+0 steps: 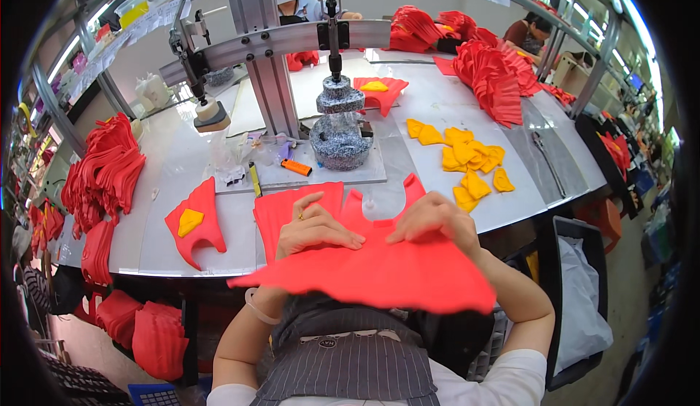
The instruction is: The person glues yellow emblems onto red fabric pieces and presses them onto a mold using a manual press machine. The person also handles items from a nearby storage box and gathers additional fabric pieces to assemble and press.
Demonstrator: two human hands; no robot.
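A wide, soft red piece with two strap-like ends (379, 278) is stretched between my hands at the table's near edge. My left hand (317, 227) pinches it near the middle, fingers bent over its upper part. My right hand (441, 220) grips it on the other side, thumb and fingertips pressed into the red. Behind my left hand lie flat red pieces (281, 220). Left of these, a red cut piece (204, 238) carries a yellow patch (191, 221). Part of the held piece is covered by my fingers.
A metal-framed press (266, 92) with a speckled round block (340, 143) stands ahead. Yellow pieces (467, 154) lie to its right. Red stacks (109, 169) rise at left and at far right (488, 78). An orange lighter (297, 167), a metal rod tool (547, 161) and a black bin (580, 296) are around.
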